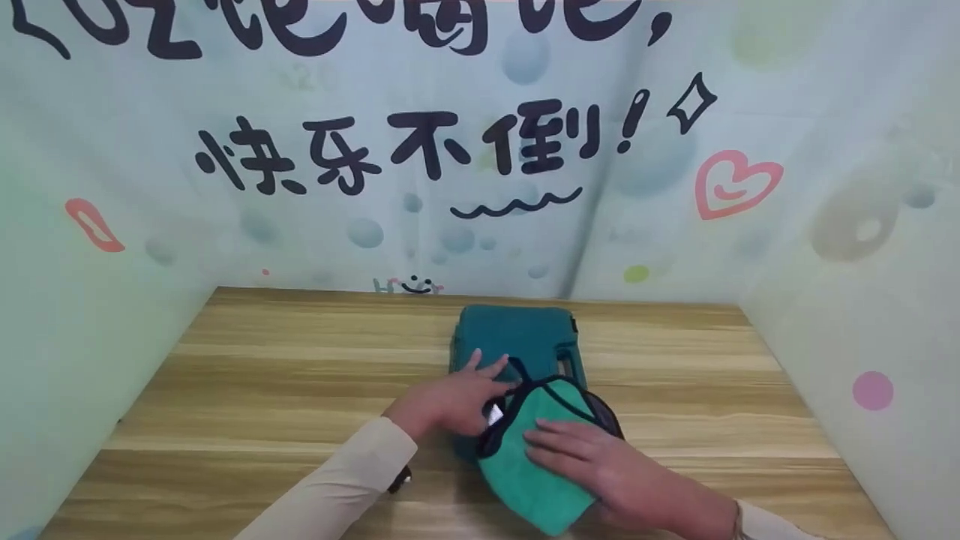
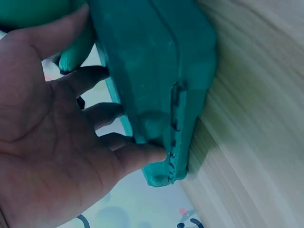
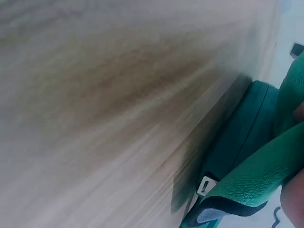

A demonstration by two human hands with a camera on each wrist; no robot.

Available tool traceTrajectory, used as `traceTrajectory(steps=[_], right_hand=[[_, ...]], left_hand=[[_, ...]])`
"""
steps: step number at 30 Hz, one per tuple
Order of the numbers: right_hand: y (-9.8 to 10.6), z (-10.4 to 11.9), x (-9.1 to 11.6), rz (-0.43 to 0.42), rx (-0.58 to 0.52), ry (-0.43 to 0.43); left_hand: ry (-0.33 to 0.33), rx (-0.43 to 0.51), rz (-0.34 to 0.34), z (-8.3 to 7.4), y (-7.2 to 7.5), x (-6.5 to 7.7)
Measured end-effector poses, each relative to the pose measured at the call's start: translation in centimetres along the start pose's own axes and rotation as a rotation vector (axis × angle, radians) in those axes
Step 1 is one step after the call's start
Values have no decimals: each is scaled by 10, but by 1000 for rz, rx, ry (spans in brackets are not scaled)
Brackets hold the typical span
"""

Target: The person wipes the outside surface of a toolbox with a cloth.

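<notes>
A teal hard case with a handle cut-out lies on the table. Over its near end drapes a green fabric pouch with black trim and thin black straps, its dark inside partly showing at the right. My right hand lies on the pouch with its fingers straight; its thumb is hidden. At the pouch's left edge is my left hand, its fingers spread over the case. In the left wrist view those fingers reach along the case's side, and the thumb stretches toward the green fabric.
A light metal clasp shows beside the pouch in the right wrist view. The wooden table runs back to a printed cloth wall, with pale side walls left and right.
</notes>
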State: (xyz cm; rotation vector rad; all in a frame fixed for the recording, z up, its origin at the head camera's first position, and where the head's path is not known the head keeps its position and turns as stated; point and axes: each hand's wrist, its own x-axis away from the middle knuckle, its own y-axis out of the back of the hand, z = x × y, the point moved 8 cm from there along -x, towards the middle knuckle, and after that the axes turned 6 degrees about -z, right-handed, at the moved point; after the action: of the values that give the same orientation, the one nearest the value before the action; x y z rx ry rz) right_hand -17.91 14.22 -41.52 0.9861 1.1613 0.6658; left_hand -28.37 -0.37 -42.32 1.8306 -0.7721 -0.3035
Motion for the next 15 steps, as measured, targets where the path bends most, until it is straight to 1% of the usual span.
traceTrajectory(steps=[1,3,5,8,9,11,13,15], right_hand=[[-2,2,-1,15,-4,13],[-8,5,-4,48,-29,31],[-15,8,-6,94,-52,46],[-26,12,-14,160,-57,59],[-30,14,-18,177,-45,70],[-35,17,-26,182,-14,97],[-39,19,-34,184,8,120],[-44,23,-41,186,46,159]], left_hand=[[7,6,7,0,1,0],[-6,-8,13,-1,2,-2],[-7,-42,21,-2,3,-2],[26,-66,24,-2,3,-2],[46,-68,27,-1,4,-1],[79,-30,18,1,4,-1],[75,-6,6,1,6,-1],[60,-14,-3,0,7,-2]])
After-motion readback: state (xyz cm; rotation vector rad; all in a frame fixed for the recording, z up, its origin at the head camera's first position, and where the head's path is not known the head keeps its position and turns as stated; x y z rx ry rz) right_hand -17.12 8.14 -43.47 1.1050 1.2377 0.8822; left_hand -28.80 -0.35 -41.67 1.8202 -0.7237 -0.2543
